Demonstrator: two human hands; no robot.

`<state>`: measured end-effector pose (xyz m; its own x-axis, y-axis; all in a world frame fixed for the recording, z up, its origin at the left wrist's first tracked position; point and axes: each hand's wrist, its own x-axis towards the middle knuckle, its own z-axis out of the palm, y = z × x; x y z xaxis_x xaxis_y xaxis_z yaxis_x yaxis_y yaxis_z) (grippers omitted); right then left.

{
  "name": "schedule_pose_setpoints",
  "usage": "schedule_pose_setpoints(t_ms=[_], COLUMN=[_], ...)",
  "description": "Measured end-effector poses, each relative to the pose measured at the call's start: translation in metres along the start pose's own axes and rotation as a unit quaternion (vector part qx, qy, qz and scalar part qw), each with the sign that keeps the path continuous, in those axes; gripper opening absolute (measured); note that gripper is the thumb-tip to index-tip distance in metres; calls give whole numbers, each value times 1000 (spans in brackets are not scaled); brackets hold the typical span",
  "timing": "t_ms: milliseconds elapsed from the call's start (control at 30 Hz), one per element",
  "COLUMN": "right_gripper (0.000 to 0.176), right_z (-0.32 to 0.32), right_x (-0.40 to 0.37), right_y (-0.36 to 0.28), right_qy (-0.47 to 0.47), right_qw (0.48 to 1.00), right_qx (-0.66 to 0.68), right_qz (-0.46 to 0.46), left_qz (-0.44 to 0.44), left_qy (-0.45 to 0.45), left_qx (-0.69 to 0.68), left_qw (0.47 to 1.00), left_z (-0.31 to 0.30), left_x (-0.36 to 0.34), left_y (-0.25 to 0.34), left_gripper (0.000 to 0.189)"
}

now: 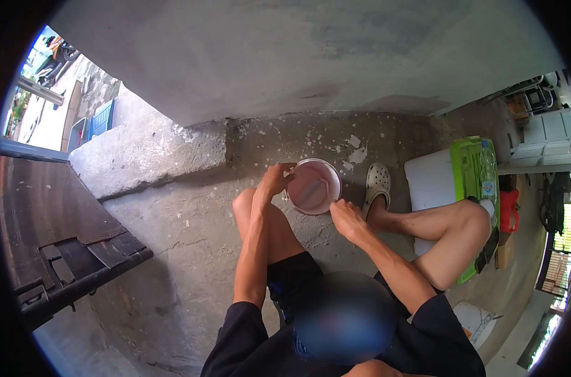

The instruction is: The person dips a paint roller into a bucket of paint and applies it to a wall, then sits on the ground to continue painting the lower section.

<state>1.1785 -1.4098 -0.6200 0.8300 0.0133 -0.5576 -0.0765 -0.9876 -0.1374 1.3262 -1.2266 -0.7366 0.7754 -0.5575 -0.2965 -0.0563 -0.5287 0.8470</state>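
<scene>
A round bucket (312,188) with a pale rim stands between my knees, its pinkish inside facing up at me. A greyish patch shows within it; I cannot make out what it is. My left hand (276,179) is at the bucket's left rim, fingers bent over the edge. At the lower right of the rim, my right hand (347,218) is closed with its fingertips against the edge. Whether it pinches the rim itself or a handle there is hidden.
A grey wall (310,56) rises ahead above the paint-spotted concrete floor (197,220). To the left are a raised concrete step (153,151) and a dark metal gate (65,220). A green-edged plastic box (465,163) with a plastic bottle (488,173) stands beyond my clog (378,182).
</scene>
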Motion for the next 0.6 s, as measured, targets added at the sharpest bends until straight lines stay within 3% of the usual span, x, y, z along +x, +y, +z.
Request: schedule_pose_setpoints(t_ms=[267,433,600], right_gripper=[23,28,29], right_z=[-2,8,18], right_x=[-54,-85,-92], right_y=[22,33,32], right_qy=[33,105,157], right_qw=[982,973,957], right_qx=[177,188,234], right_qz=[56,80,66], left_qz=[-23,-106,-103], left_qy=[-2,55,92], left_qx=[6,-11,-14], left_qw=[1000,993,990], left_z=[0,-4,-10], left_x=[1,1,-2], left_y=[-2,-2,-2], left_gripper=[37,40,43])
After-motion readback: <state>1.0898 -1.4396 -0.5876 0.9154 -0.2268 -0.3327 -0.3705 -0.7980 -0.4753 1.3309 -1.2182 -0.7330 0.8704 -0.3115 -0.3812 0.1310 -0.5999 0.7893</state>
